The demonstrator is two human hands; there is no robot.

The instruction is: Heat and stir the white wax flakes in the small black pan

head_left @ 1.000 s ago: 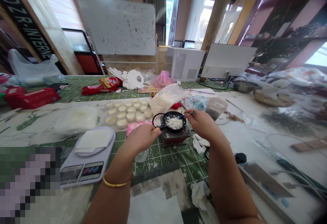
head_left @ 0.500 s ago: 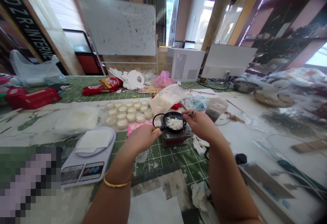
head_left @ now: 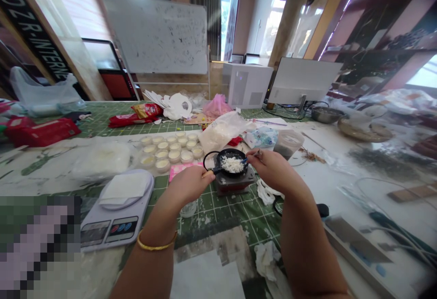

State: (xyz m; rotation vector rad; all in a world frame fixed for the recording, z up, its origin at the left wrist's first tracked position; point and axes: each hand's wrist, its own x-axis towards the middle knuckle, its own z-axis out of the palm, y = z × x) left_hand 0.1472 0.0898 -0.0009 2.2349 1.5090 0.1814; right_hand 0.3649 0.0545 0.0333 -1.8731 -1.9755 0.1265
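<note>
The handle (head_left: 216, 170) of the black pan (head_left: 235, 152) is largely concealed by the left grip (head_left: 191, 183); the thin tool (head_left: 244, 160) is mostly covered by the right grip (head_left: 269, 164), its shape indeterminable. The pan obscures the top of the boxy base (head_left: 235, 185). The lower edge truncates both forearms (head_left: 150, 255). Whiteboard (head_left: 160, 35) marks are illegible; pixelation masks the lower-left corner.

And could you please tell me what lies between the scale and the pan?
In the head view, the left hand lies between scale and pan, a pink sheet beyond it and a clear container nearer.
</note>
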